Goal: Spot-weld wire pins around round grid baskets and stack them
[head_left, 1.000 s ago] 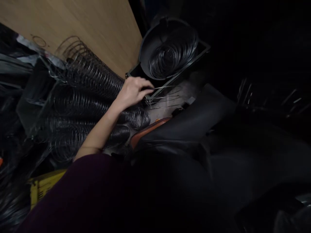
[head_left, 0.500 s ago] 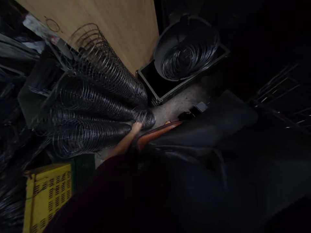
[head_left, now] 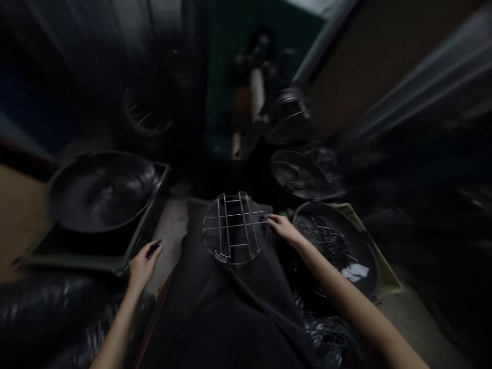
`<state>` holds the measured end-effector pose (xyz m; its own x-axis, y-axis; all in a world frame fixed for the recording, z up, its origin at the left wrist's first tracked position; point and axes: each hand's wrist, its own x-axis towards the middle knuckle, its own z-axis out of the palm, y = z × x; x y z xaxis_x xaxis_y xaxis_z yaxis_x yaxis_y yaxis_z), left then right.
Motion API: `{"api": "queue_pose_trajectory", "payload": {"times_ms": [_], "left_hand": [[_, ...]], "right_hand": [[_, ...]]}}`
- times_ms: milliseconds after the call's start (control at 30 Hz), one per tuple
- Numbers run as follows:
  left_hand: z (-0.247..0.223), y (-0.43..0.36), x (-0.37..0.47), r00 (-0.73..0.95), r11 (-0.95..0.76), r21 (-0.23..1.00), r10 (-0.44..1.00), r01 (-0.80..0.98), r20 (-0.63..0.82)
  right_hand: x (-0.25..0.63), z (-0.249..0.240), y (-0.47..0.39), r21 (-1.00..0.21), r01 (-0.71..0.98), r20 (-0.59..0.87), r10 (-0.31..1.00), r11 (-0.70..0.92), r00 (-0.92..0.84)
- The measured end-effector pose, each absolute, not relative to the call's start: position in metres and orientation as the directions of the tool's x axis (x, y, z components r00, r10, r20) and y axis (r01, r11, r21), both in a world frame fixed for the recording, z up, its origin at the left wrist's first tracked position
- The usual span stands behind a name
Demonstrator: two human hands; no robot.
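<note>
A round wire rack (head_left: pixel 233 225) with crossing bars lies over the dark cloth (head_left: pixel 230 302) on my lap. My right hand (head_left: pixel 283 229) is closed at the rack's right edge, fingertips pinching the wire there. My left hand (head_left: pixel 143 264) is apart from the rack, to its left beside a green-edged crate. Its fingers are curled together, and something small and dark shows between them, too blurred to name.
On the left, a large dark basin (head_left: pixel 73 200) rests on the crate (head_left: pixel 111 264). To the right, another basin (head_left: pixel 369 256) holds many small wire pieces and white scraps. Wire coils (head_left: pixel 330 335) lie below it. Another person's arm (head_left: pixel 236 143) shows in the dimness ahead.
The view has swung from the tall wire coils on the left to the lap. The left hand has come away from those coils. The right hand and the rack are now in sight.
</note>
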<state>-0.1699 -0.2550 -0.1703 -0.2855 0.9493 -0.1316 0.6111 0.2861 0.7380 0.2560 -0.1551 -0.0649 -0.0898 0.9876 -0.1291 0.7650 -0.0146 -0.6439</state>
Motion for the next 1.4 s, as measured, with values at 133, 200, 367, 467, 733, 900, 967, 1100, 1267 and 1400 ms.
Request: {"api": "queue_pose_trajectory", "payload": {"times_ms": [133, 200, 367, 467, 733, 900, 967, 1100, 1267, 1400], "left_hand": [[-0.112, -0.175, -0.081, -0.110, 0.061, 0.943, 0.994, 0.328, -0.026], [-0.093, -0.161, -0.042, -0.003, 0.046, 0.962, 0.999, 0.270, -0.047], [-0.092, -0.151, -0.002, -0.056, 0.068, 0.974, 0.997, 0.217, -0.057], [-0.095, -0.150, -0.005, -0.042, -0.003, 0.981, 0.999, 0.194, 0.012], [-0.075, -0.149, -0.026, -0.028, -0.048, 0.961, 0.998, 0.271, 0.057], [-0.022, -0.140, -0.020, -0.066, -0.126, 0.974, 0.988, 0.186, 0.140], [-0.002, -0.141, -0.013, 0.063, -0.156, 0.982, 0.987, 0.105, 0.150], [0.009, -0.150, -0.007, 0.210, -0.113, 0.992, 0.973, 0.055, 0.099], [-0.022, -0.151, -0.017, -0.027, -0.088, 0.900, 0.994, 0.428, 0.110], [-0.039, -0.155, -0.018, -0.095, 0.040, 0.730, 0.995, 0.683, 0.035]], "right_hand": [[0.310, -0.007, -0.097, -0.578, 0.816, 0.136, 0.987, 0.012, 0.081], [0.323, 0.032, -0.052, -0.477, 0.873, 0.372, 0.923, 0.099, 0.099], [0.338, 0.113, 0.063, 0.008, 1.000, 0.491, 0.870, 0.028, -0.028], [0.339, 0.126, 0.092, 0.152, 0.988, 0.354, 0.934, 0.002, -0.056], [0.346, 0.125, -0.011, 0.228, 0.972, 0.415, 0.897, 0.061, -0.153], [0.317, 0.121, -0.066, 0.015, 0.974, 0.532, 0.823, 0.227, -0.200], [0.288, 0.105, -0.080, -0.037, 0.948, 0.455, 0.850, 0.315, -0.265], [0.232, 0.062, -0.095, -0.143, 0.875, 0.275, 0.868, 0.462, -0.414], [0.196, 0.011, -0.085, -0.248, 0.858, 0.056, 0.890, 0.451, -0.452], [0.180, -0.013, -0.076, -0.267, 0.879, -0.045, 0.906, 0.394, -0.420]]}}
